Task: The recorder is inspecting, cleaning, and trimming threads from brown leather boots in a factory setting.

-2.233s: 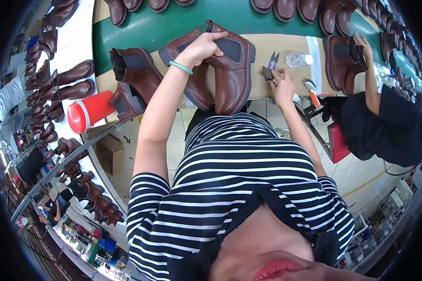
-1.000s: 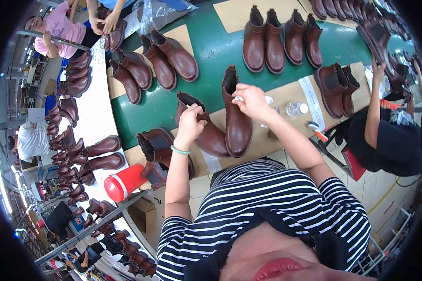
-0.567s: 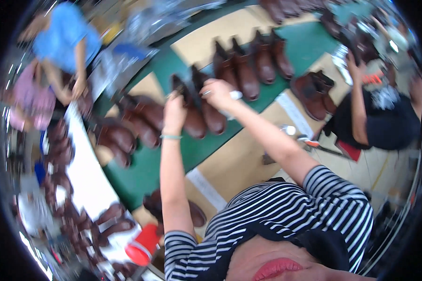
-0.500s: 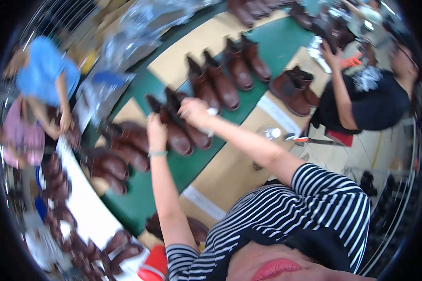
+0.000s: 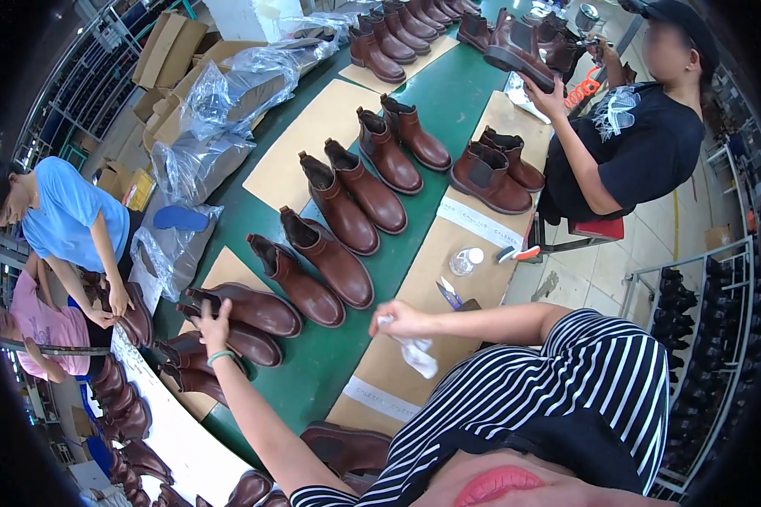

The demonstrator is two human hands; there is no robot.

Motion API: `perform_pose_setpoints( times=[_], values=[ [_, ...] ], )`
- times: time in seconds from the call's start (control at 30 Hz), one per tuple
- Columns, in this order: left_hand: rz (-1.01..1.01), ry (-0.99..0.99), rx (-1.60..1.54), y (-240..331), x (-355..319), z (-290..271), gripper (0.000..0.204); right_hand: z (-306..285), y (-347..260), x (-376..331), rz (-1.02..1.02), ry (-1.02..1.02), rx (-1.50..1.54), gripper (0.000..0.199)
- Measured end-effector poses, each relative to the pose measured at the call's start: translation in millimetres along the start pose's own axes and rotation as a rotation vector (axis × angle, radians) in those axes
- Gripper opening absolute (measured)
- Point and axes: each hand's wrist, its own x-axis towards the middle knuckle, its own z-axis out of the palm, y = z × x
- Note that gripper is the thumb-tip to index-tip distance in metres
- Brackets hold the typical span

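Observation:
My left hand, fingers spread, is at the brown ankle boots on the left part of the green table; whether it touches them I cannot tell. My right hand is closed on a white cloth that hangs over the brown paper near my body. Between my hands stands a pair of brown ankle boots, upright and side by side. Further pairs of the same boots line the table beyond them.
A clear bottle and purple-handled scissors lie near the table's right edge. One boot pair stands by a co-worker in black, who holds a boot. Plastic-wrapped bundles line the far side. Two other people are at left.
Both hands have left the middle pair of boots. My left hand moved left to other boots and spread its fingers; my right hand drew back toward my body with the cloth.

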Motion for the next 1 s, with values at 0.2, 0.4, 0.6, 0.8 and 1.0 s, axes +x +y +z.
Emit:
perform_pose_setpoints(
  times=[0.2, 0.4, 0.6, 0.8, 1.0],
  values=[
    [0.012, -0.028, 0.039, 4, -7, 6, 0.065, 4, 22, -60, 0.382, -0.145, 0.241, 0.016],
    [0.031, -0.091, 0.102, 23, -5, 3, 0.069, -6, 30, -88, 0.382, -0.212, 0.115, 0.020],
    [0.132, 0.120, 0.027, -28, 3, 29, 0.060, -15, 35, -125, 0.413, -0.276, 0.129, 0.021],
    [0.205, 0.288, -0.022, -47, -42, 13, 0.052, -31, 36, -162, 0.369, -0.345, 0.454, 0.019],
    [0.315, 0.339, -0.026, -11, -122, -45, 0.041, -38, 23, -162, 0.316, -0.367, 0.368, 0.017]
  ],
)
